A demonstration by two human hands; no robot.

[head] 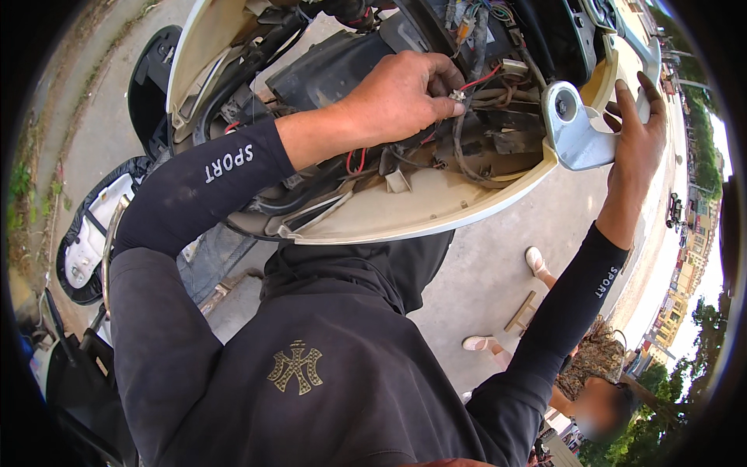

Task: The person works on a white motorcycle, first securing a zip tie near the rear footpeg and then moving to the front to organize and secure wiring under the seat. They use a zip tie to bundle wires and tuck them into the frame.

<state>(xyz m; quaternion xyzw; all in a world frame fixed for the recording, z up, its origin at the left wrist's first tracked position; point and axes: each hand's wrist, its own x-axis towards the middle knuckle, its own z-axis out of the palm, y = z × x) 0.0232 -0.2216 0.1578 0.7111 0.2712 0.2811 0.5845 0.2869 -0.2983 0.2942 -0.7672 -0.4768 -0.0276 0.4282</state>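
Note:
My left hand (414, 96) reaches over the opened rear body of a scooter, its thumb and fingertips pinching a small whitish wire connector (457, 95). A red wire (481, 77) runs up and to the right beside it. Dark taped cable (460, 137) hangs just below the fingertips. Over at the right, my right hand (637, 128) lies against the silver metal grab rail bracket (575, 131), its fingers spread and not closed around it. Cream plastic side panels (420, 213) surround the black frame, the wiring and a dark plastic housing (327, 67).
A removed scooter seat (99, 233) lies upside down on the pavement at the left, near a black plastic part (150, 87). Another vehicle (76, 373) is partly in view at lower left. At lower right, a seated person (595, 350) is near a small wooden stool (521, 311).

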